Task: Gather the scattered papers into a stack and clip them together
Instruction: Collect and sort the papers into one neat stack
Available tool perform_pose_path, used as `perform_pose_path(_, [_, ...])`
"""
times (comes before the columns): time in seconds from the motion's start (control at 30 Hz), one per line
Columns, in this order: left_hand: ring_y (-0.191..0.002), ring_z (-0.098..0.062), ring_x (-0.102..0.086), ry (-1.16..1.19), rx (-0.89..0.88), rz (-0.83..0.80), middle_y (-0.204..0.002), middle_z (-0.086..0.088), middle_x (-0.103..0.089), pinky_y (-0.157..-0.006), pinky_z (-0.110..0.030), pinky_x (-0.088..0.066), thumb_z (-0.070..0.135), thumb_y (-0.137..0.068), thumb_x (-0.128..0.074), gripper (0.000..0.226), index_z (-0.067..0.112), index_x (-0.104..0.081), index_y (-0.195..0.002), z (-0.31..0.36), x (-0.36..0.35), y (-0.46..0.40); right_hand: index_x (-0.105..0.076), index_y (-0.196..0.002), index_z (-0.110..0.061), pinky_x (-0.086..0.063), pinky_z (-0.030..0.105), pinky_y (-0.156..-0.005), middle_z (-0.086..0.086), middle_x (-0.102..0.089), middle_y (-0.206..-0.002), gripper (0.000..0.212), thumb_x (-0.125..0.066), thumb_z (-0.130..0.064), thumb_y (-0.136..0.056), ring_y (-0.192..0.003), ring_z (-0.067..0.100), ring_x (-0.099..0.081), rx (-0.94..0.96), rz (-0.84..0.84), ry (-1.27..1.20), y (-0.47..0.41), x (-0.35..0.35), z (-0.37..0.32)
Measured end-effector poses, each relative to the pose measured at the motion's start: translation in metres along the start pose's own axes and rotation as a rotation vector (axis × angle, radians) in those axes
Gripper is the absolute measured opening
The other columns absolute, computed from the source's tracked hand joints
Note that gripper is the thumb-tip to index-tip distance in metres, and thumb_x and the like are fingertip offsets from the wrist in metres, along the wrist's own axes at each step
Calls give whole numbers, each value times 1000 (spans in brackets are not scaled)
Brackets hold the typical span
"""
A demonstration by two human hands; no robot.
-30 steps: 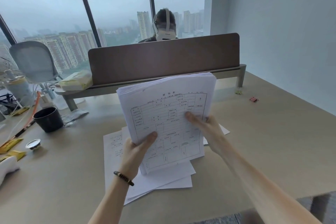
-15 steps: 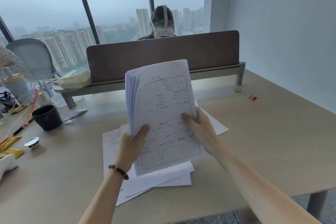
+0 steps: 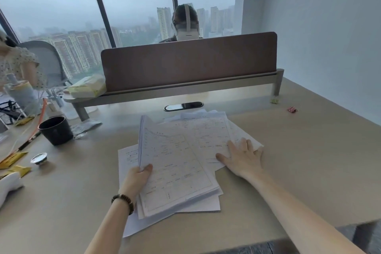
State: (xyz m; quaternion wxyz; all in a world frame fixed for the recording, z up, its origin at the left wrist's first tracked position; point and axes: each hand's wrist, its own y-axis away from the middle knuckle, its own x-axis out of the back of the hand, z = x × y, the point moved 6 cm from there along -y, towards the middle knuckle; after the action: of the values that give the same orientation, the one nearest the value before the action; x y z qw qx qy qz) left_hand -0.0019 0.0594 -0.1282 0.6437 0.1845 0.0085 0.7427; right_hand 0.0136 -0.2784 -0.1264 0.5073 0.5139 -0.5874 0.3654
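Head view: illegible printed forms (image 3: 175, 173)

Pale beige surface (image 3: 309, 161), with loose printed papers (image 3: 206, 130) spread across its middle and a thicker stack of sheets (image 3: 175, 171) lying on top of them. At the left, a black cup (image 3: 55, 130), a small round lid (image 3: 39, 159), yellow packets (image 3: 12, 159), a crumpled clear wrapper (image 3: 86, 128) and a white object (image 3: 8, 187) at the edge. Far right, a pink binder clip (image 3: 292, 109) and a yellowish clip (image 3: 274, 101) near the divider leg (image 3: 277, 84), well apart from the papers; an oval cable port (image 3: 183, 106) just beyond the sheets.
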Motion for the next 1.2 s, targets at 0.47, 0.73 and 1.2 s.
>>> perform_pose_path(0.47, [-89, -33, -72, -86, 30, -20, -95, -12, -76, -90, -50, -57, 26, -97, -60, 17, 14, -69, -90, 4, 0, -4, -42, -140, -20, -32, 54, -105, 18, -44, -139, 85, -50, -80, -79, -132, 38, -39, -135, 17, -53, -3, 23, 17])
perform_pose_path(0.73, [-85, -28, -70, -130, 9, -50, -89, -7, -73, -79, -36, -56, 24, -99, -57, 18, 10, -68, -92, 6, -4, -2, -45, -138, -13, -35, 41, -103, 12, -51, -144, 71, -74, -48, -84, -138, 35, -38, -149, 82, -458, -9, 42, 25])
perform_pose_path(1.2, [-92, -30, -71, -177, 14, -114, -98, -11, -75, -88, -42, -57, 28, -97, -60, 22, 8, -69, -98, 4, -7, -4, -68, -104, -11, -58, 38, -77, 7, -73, -103, 29, -84, -12, -80, -86, 21, -69, -112, -6, -1087, -6, 70, 22])
